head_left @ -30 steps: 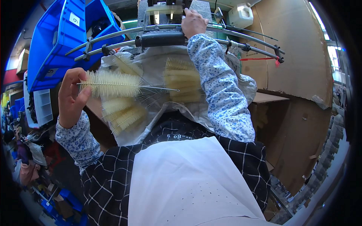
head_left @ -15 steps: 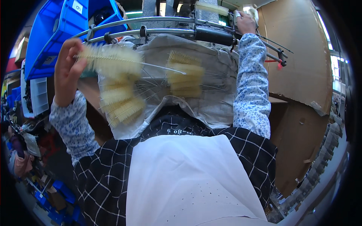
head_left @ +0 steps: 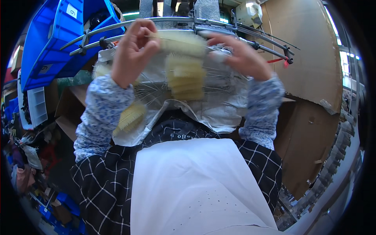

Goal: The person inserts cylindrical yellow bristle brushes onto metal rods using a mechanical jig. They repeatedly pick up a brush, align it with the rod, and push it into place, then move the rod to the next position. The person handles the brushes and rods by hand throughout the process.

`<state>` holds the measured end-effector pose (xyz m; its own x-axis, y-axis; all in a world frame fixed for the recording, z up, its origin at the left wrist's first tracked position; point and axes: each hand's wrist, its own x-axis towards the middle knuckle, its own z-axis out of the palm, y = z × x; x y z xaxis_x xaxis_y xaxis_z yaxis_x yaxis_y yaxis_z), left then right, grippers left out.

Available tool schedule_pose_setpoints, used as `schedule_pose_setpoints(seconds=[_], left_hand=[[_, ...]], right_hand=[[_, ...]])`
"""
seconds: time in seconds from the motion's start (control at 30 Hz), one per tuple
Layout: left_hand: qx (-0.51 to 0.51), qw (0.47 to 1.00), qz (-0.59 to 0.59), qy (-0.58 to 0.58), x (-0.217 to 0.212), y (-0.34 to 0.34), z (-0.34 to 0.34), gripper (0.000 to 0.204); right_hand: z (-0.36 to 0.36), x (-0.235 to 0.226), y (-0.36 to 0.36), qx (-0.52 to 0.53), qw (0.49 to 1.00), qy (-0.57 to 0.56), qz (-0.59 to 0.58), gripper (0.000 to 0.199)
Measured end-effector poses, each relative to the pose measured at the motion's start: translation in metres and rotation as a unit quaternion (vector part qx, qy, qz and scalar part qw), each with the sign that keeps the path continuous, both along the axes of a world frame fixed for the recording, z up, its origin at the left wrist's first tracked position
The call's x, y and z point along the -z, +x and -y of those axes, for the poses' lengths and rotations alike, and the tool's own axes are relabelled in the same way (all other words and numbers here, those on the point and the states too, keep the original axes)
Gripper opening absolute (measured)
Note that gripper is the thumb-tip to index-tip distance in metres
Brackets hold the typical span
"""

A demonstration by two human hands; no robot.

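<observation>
My left hand (head_left: pixel 133 51) and my right hand (head_left: pixel 241 55) are both raised in front of a curved metal rail (head_left: pixel 117 29). Between them they hold a pale yellow bristle brush on a twisted wire stem (head_left: pixel 182 41), the left hand pinching the wire end and the right hand at the other end. Below the hands a clear plastic bag (head_left: pixel 223 105) rests against my chest, with several more pale bristle brushes (head_left: pixel 186 78) inside. One brush (head_left: pixel 129 117) lies lower in the bag under my left forearm.
Blue plastic bins (head_left: pixel 51 43) stack at the upper left. Brown cardboard sheets (head_left: pixel 305 66) stand at the right. A white apron (head_left: pixel 192 184) over a checked garment fills the lower middle. Clutter and small blue crates (head_left: pixel 66 203) lie on the floor at the lower left.
My left hand has carried the brush from the left to the middle, up by the rail. My right hand has come off the rail and taken hold of the brush's other end.
</observation>
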<state>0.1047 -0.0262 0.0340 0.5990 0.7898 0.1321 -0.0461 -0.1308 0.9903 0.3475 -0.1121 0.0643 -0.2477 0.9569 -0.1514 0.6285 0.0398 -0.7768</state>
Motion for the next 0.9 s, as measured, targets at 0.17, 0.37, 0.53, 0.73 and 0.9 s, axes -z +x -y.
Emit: schedule_pose_setpoints(seconds=[0.17,0.37,0.53,0.73,0.9], left_hand=[[0.055,0.996,-0.068,0.02,0.013,-0.009,-0.001,0.029],[0.083,0.766,-0.461,0.441,0.037,-0.066,-0.034,0.054],[0.12,0.693,-0.617,0.352,0.04,-0.075,-0.038,0.05],[0.157,0.821,-0.501,0.225,0.022,-0.086,-0.042,0.041],[0.107,0.918,-0.379,0.036,-0.012,-0.094,-0.032,0.025]], right_hand=[[-0.004,0.044,-0.06,0.033,0.993,-0.007,-0.109,0.035],[-0.062,0.075,0.034,0.217,0.833,0.33,0.387,0.024],[-0.09,0.102,0.057,0.232,0.865,0.223,0.384,0.031],[-0.097,0.107,0.06,0.217,0.866,0.235,0.385,0.031],[-0.097,0.109,0.064,0.197,0.886,0.246,0.339,0.029]])
